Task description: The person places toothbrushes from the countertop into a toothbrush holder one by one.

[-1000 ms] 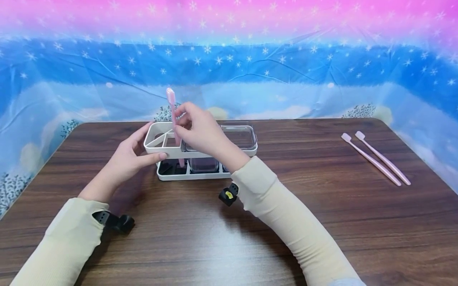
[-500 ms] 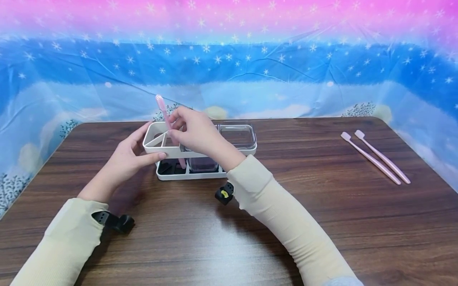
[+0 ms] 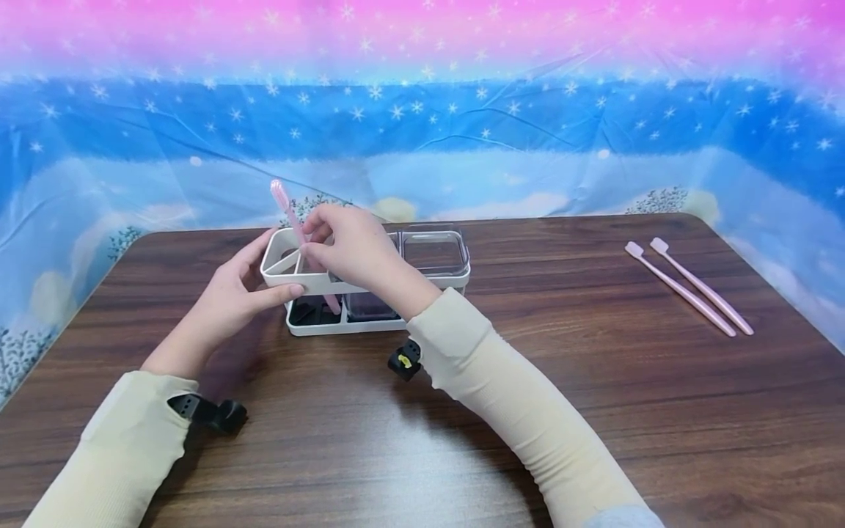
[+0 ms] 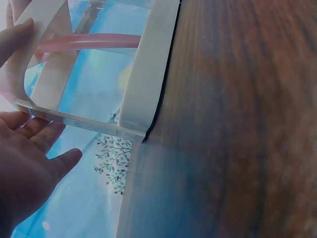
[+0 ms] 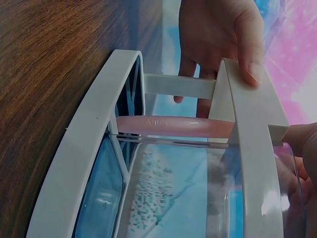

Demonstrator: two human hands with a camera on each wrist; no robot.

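A white two-tier toothbrush holder [image 3: 313,284] stands near the back of the table. My left hand [image 3: 231,293] grips the left end of its upper frame, thumb on the front wall and fingers behind. A pink toothbrush [image 3: 280,194], head up and leaning left, passes through a left compartment of the upper frame. My right hand [image 3: 359,242] pinches its handle between thumb and fingers. In the right wrist view the handle [image 5: 173,126] spans both tiers, its lower end at the bottom tray [image 5: 89,129]. Clear cups [image 3: 432,253] sit to the right in the holder, partly hidden by my right hand.
Two more pink toothbrushes lie side by side at the right, the nearer one [image 3: 680,290] and its neighbour [image 3: 703,286]. A snowflake-patterned cloth [image 3: 422,110] hangs behind the brown wooden table [image 3: 528,381]. Each wrist wears a black camera [image 3: 227,416].
My right hand has moved a little left. The toothbrush head has swung left and sunk slightly, so the brush leans more. My left hand keeps its hold on the holder.
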